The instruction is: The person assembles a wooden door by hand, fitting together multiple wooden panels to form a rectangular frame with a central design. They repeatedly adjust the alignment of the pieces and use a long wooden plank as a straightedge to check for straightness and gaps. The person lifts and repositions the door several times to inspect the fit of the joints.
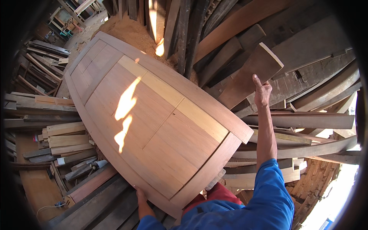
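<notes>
A large reddish-brown panelled wooden door lies flat in front of me, with a pale cross rail and patches of sunlight on it. My left hand grips its near left edge from below, fingers hidden under the wood. My right hand reaches out to the right and rests against a thick brown wooden plank that leans up over a stack of timber. The fingers of that hand press on the plank's lower edge.
Dark long planks pile up on the right and behind the door. Short pale offcuts are stacked at the left. A sawdust heap lies beyond the door's far end. Boards lie at the lower left.
</notes>
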`<control>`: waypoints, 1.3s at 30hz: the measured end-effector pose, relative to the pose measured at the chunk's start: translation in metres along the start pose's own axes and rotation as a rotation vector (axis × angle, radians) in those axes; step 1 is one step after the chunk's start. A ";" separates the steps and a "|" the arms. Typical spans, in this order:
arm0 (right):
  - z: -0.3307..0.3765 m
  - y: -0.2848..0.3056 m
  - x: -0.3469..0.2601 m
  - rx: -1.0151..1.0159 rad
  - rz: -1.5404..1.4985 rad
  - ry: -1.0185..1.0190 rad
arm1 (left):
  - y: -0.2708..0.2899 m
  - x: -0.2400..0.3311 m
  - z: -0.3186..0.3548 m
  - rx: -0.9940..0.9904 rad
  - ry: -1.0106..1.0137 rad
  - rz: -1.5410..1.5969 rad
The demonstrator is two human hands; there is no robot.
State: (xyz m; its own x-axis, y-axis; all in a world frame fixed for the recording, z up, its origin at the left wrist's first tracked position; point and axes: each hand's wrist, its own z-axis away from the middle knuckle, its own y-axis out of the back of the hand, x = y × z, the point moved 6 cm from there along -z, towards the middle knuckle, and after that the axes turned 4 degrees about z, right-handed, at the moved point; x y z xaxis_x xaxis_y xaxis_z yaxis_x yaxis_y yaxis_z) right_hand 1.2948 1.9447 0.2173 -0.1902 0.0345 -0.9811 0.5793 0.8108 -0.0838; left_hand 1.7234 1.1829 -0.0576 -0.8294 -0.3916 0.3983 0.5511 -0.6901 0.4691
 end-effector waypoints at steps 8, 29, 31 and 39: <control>-0.017 -0.099 -0.061 -0.023 0.111 0.117 | 0.001 -0.001 0.000 -0.056 0.031 0.041; -0.184 -0.160 -0.241 0.460 0.189 0.581 | 0.017 -0.020 -0.028 0.089 0.042 -0.006; -0.201 -0.159 -0.165 0.498 0.488 0.531 | 0.009 -0.016 -0.021 0.038 0.026 0.077; -0.170 -0.132 0.076 -0.146 1.037 -0.110 | 0.010 -0.025 -0.033 0.018 0.042 0.187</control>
State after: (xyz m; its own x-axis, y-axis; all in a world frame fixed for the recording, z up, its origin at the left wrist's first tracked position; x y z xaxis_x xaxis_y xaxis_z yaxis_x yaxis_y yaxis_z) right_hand 1.0698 1.9396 0.1833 0.4215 0.7043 -0.5713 0.3148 0.4771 0.8205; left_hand 1.7466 1.1659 -0.0895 -0.7153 -0.5370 0.4471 0.6971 -0.5923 0.4040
